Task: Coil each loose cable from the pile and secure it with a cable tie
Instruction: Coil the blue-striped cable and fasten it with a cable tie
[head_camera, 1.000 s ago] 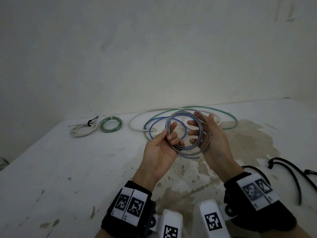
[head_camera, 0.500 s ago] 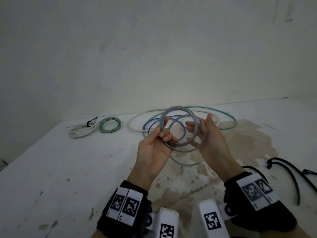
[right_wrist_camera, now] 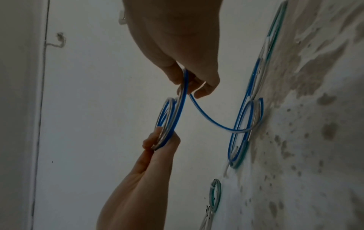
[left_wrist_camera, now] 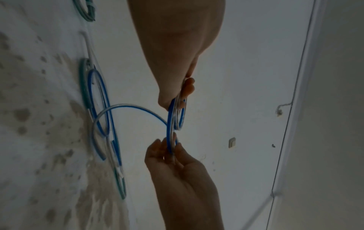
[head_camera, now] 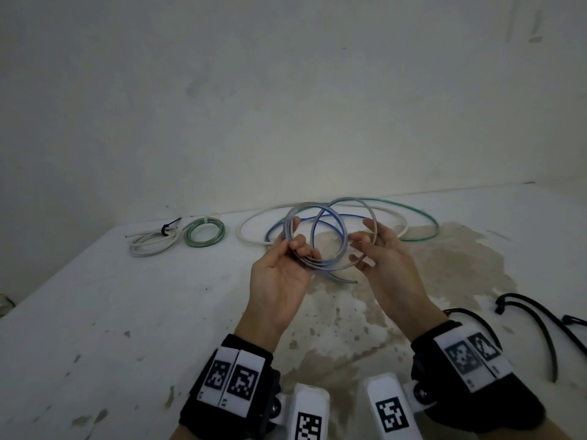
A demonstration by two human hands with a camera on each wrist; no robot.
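Observation:
A translucent blue-striped cable (head_camera: 330, 265) is partly wound into a small coil held above the table. My left hand (head_camera: 293, 246) pinches the coil's left side between thumb and curled fingers, as the left wrist view shows (left_wrist_camera: 182, 95). My right hand (head_camera: 368, 249) pinches a wider loop of the same cable on the right, thumb against fingers (right_wrist_camera: 189, 84). From that hand the cable (right_wrist_camera: 206, 118) sags down to its loose loops on the table (left_wrist_camera: 98, 99). Loose white (head_camera: 251, 241) and green (head_camera: 425, 217) cables lie behind.
Two bound coils lie at the back left: a white one with a black tie (head_camera: 152, 244) and a green one with a white tie (head_camera: 205, 233). Black cords (head_camera: 540, 315) lie at the right. The stained white table (head_camera: 127, 312) meets a wall behind.
Both hands have risen a little. My right hand has drawn a fresh loop out to the right, so the single tight coil now shows as two overlapping rings.

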